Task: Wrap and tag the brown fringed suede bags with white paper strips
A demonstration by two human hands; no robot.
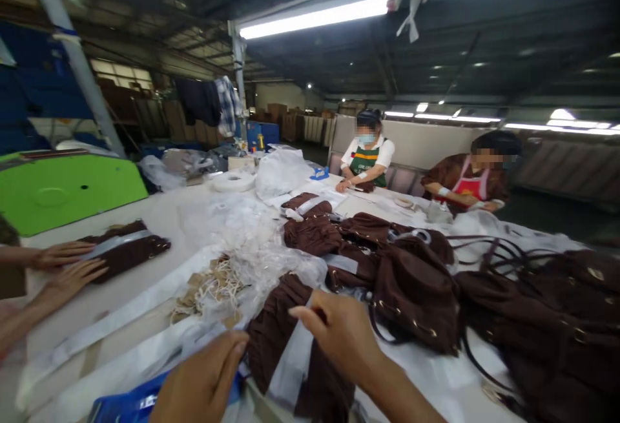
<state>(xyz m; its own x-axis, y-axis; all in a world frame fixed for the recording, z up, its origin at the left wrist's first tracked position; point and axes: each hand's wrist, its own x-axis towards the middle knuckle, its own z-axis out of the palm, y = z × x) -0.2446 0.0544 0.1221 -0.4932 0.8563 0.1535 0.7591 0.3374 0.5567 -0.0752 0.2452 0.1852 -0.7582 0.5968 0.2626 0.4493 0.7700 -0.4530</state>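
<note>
Directly before me lies a dark brown gathered fabric bag with a pale wrapping strip around its middle. My right hand is over the strip and the bag's right side, fingers curled under and thumb pointing left. Whether it pinches the strip is hidden. At the bag's left edge is my left hand, closed, thumb lying along the folded fingers; anything inside them does not show. Below and beside it sits a blue object, partly covered by the hand.
Brown bags with cords and metal eyelets pile up on the right. String tags and clear plastic bags lie left of centre. A co-worker's hands press another wrapped bag at left. Two people work across the table.
</note>
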